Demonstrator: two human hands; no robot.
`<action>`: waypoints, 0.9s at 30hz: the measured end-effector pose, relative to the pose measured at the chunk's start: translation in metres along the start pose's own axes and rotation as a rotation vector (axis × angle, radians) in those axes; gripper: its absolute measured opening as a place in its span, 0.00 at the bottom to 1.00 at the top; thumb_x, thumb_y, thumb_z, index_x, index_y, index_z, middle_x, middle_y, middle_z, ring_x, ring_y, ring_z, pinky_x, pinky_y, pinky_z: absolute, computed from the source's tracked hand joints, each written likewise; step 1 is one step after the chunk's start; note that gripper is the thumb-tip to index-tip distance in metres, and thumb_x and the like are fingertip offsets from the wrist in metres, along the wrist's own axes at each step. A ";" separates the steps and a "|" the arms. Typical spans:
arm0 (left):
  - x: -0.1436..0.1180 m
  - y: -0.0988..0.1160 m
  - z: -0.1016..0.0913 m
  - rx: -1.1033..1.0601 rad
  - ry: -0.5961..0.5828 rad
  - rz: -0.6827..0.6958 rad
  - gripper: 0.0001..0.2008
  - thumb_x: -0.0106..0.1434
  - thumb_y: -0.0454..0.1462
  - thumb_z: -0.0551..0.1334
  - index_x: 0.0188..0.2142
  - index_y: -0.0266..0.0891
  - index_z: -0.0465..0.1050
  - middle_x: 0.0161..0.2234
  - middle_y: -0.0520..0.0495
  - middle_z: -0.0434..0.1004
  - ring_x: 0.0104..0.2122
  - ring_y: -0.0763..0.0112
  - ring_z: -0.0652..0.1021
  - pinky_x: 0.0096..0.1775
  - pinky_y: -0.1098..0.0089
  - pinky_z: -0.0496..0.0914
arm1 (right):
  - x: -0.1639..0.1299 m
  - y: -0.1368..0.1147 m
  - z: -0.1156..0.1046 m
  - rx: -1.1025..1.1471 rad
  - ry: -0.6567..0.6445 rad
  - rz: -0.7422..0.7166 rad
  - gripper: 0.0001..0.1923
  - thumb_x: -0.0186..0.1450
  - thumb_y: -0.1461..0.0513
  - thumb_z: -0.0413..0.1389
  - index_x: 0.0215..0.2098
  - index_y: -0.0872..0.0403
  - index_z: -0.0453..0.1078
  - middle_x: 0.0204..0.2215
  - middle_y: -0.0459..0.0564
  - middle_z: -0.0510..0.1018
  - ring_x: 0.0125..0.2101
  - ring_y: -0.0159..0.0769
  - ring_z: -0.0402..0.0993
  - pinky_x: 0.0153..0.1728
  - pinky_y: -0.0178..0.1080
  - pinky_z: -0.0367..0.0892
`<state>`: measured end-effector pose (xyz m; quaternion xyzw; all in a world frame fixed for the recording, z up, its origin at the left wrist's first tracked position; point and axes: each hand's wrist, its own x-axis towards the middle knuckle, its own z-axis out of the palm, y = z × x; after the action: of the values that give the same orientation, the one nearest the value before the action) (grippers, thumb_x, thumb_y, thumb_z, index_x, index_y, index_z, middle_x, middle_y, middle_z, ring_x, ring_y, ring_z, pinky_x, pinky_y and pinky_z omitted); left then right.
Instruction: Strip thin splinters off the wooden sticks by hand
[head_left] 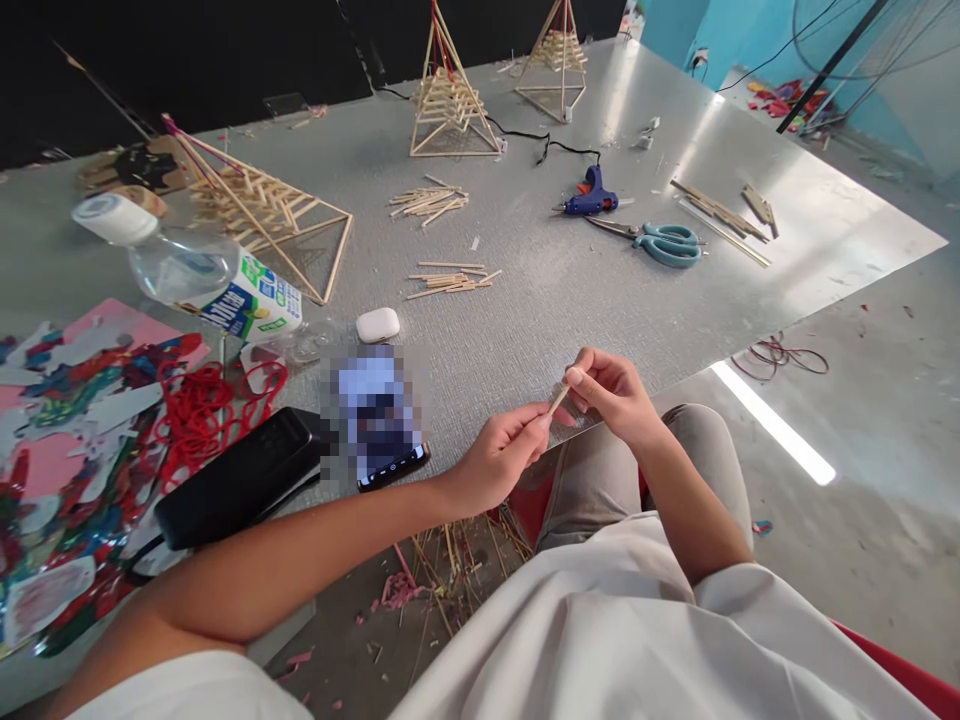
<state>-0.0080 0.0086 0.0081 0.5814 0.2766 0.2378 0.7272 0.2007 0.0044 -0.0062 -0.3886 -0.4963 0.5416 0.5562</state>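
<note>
Both hands pinch one short wooden stick (559, 399) just above the table (570, 290) edge: left hand (499, 455) grips its lower end, right hand (611, 390) its upper. Nearby lie a phone (379, 420), an earbud case (377, 324) and loose stick piles (450, 280).

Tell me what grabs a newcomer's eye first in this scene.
At the near table edge, the left hand and right hand pinch a short thin wooden stick between them. Behind stand pyramid frames of wooden sticks, with a blue glue gun and teal-handled scissors to the right.
</note>
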 end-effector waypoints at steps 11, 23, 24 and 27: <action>0.000 0.000 -0.003 0.061 0.041 0.000 0.20 0.75 0.51 0.57 0.40 0.37 0.75 0.21 0.60 0.54 0.22 0.74 0.55 0.27 0.69 0.52 | -0.002 -0.002 -0.002 0.008 -0.055 -0.018 0.21 0.71 0.48 0.68 0.31 0.51 0.69 0.18 0.39 0.71 0.19 0.26 0.64 0.22 0.33 0.58; 0.002 0.001 -0.002 -0.033 0.023 -0.034 0.24 0.74 0.56 0.58 0.41 0.37 0.74 0.21 0.61 0.49 0.22 0.75 0.52 0.26 0.70 0.50 | 0.000 0.000 0.001 0.010 -0.020 0.012 0.22 0.71 0.47 0.67 0.31 0.53 0.71 0.18 0.39 0.71 0.19 0.25 0.63 0.22 0.32 0.57; 0.001 0.002 -0.001 -0.043 0.006 -0.039 0.23 0.74 0.56 0.58 0.43 0.37 0.74 0.22 0.61 0.50 0.22 0.74 0.52 0.26 0.70 0.50 | 0.001 0.000 0.001 0.005 -0.003 0.017 0.23 0.71 0.46 0.68 0.30 0.53 0.71 0.18 0.39 0.71 0.19 0.25 0.62 0.22 0.32 0.57; -0.001 0.003 0.001 -0.019 -0.007 -0.051 0.22 0.75 0.54 0.57 0.44 0.37 0.73 0.24 0.60 0.52 0.23 0.74 0.54 0.28 0.69 0.52 | 0.002 -0.001 0.002 -0.007 0.012 0.017 0.24 0.70 0.45 0.68 0.29 0.52 0.69 0.17 0.39 0.70 0.18 0.25 0.61 0.22 0.33 0.56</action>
<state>-0.0084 0.0083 0.0113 0.5679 0.2867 0.2197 0.7396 0.1991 0.0059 -0.0042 -0.3979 -0.4914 0.5425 0.5530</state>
